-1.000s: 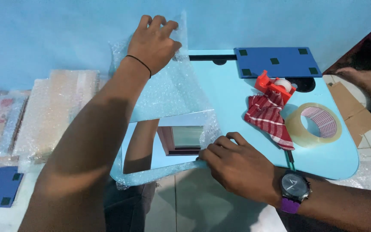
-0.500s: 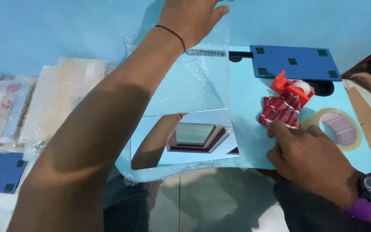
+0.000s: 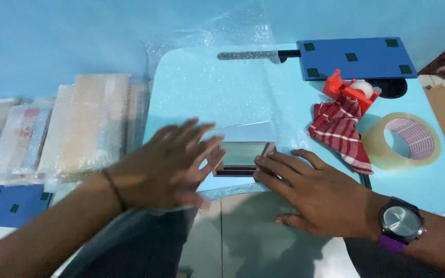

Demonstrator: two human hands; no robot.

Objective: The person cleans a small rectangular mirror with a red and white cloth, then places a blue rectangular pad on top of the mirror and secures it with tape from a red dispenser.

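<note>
Glass is the worry here: the small framed mirror, low centre of the frame on bubble wrap, sits at the bench edge. Both the left hand and right hand lie flat and spread against it, gripping nothing, so a careless push could slide it off.

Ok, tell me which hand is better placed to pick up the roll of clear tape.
Right. The right hand lies flat beside the small framed mirror, on the same side as the tape roll, with only the red checked cloth between. The left hand is across the mirror, farther off.
</note>
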